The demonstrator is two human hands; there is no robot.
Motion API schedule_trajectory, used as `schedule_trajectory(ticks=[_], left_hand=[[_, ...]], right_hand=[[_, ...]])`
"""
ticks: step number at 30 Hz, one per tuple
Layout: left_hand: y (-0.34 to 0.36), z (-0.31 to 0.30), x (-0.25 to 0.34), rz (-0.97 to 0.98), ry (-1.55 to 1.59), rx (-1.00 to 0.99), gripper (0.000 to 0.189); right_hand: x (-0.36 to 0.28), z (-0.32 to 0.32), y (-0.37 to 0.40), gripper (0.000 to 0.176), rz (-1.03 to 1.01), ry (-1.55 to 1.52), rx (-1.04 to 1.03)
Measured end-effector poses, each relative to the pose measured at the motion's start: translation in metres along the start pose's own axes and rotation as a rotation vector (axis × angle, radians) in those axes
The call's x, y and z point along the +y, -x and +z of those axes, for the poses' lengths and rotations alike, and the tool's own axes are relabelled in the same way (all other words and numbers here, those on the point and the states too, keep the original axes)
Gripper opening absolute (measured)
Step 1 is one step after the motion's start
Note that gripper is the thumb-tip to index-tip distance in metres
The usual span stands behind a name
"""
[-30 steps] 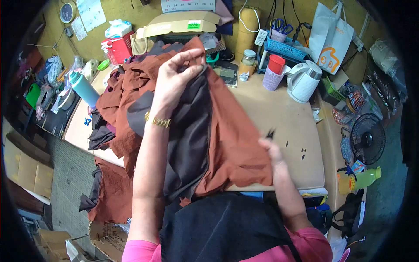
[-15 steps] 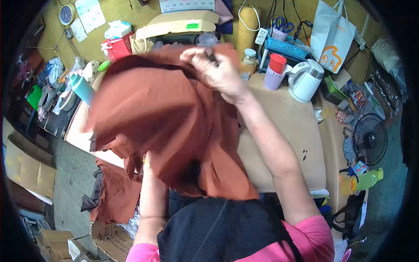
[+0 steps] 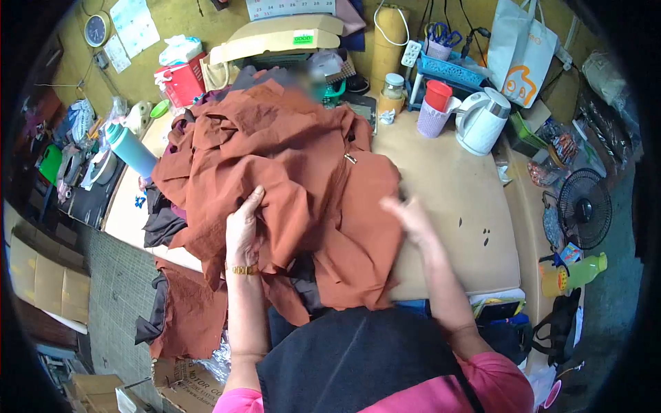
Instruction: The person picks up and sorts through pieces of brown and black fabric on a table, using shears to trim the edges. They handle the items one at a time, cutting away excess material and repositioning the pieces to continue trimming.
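Note:
A large rust-brown cloth [image 3: 296,165] lies in a loose, wrinkled heap over the left half of the padded table. A small metallic piece [image 3: 351,158], perhaps a zip end, shows on it. My left hand [image 3: 244,230], with a gold watch [image 3: 242,270] at the wrist, is closed on a fold of the cloth near its front; the thumb lies on top and the other fingers are mostly hidden. At the cloth's right edge my right hand [image 3: 413,219] is blurred, its fingers apart and nothing seen in them. Darker cloth [image 3: 165,224] sticks out beneath on the left.
The beige padded tabletop [image 3: 447,199] carries a white kettle [image 3: 482,120], a lilac cup [image 3: 432,120] and a glass jar [image 3: 393,88]. A turquoise bottle [image 3: 131,150] stands left. More brown cloth [image 3: 189,313] hangs off the front-left, above a cardboard box [image 3: 179,378].
The lifted cloth has come down and spread over the table. My right hand has let go of it and moved right and toward me. My left hand, mostly covered before, now shows.

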State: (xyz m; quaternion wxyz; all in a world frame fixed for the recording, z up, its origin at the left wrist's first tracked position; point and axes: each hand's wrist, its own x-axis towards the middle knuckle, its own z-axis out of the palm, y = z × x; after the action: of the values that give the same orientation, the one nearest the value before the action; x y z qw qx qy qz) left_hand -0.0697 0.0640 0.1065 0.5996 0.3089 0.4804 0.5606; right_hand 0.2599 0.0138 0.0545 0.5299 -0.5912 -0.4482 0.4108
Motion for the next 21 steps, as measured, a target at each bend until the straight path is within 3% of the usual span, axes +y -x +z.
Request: schedule_trajectory(ticks=[1,2,3,4,5,6,8,10,12,14,16,18,20,21], left_hand=[[0.004,0.001,0.004,0.109,-0.011,0.0,0.034],[0.007,0.0,0.006,0.215,-0.025,0.003,0.033],[-0.001,-0.014,0.0,0.232,0.146,-0.147,0.033],[0.016,-0.009,0.004,0.288,0.067,-0.117,0.035],[0.018,-0.017,-0.003,0.131,-0.163,-0.004,0.035],[0.015,-0.032,-0.014,-0.027,-0.391,0.109,0.035],[-0.007,-0.084,-0.069,0.226,-0.49,-0.023,0.036],[0.015,-0.085,-0.062,0.253,-0.384,-0.084,0.028],[0.046,-0.079,-0.013,0.117,-1.181,0.189,0.021],[0.067,-0.083,-0.002,0.423,-0.88,0.385,0.027],[0.071,-0.075,0.001,0.85,-0.723,0.467,0.039],[0.097,-0.027,0.013,0.931,-0.819,-0.108,0.063],[0.115,0.034,0.014,1.106,-1.022,-0.442,0.077],[0.116,0.05,0.004,1.066,-1.141,-0.51,0.072]], right_hand=[[-0.01,-0.028,-0.017,0.054,0.082,-0.044,0.092],[-0.028,-0.052,-0.027,0.046,0.068,-0.357,0.061],[-0.082,-0.057,-0.01,0.039,0.139,-0.769,-0.027],[-0.111,-0.065,-0.009,0.033,-0.014,-0.784,-0.116],[-0.104,-0.081,-0.03,0.032,-0.29,-0.522,0.013],[-0.106,-0.075,-0.045,0.032,-0.291,-0.517,0.015],[-0.109,-0.043,-0.064,0.026,-0.367,-0.075,0.088],[-0.105,-0.032,-0.063,0.025,-0.233,0.112,0.032],[-0.049,-0.056,-0.091,0.021,-0.328,0.275,0.038],[-0.011,-0.076,-0.08,0.019,-0.21,0.305,0.075],[-0.01,-0.067,-0.048,0.019,0.102,0.154,0.165],[0.038,-0.064,-0.05,0.027,0.103,0.222,0.22],[0.047,-0.047,-0.042,0.034,0.075,0.278,0.191],[0.031,-0.034,-0.026,0.041,0.01,0.069,0.141]])
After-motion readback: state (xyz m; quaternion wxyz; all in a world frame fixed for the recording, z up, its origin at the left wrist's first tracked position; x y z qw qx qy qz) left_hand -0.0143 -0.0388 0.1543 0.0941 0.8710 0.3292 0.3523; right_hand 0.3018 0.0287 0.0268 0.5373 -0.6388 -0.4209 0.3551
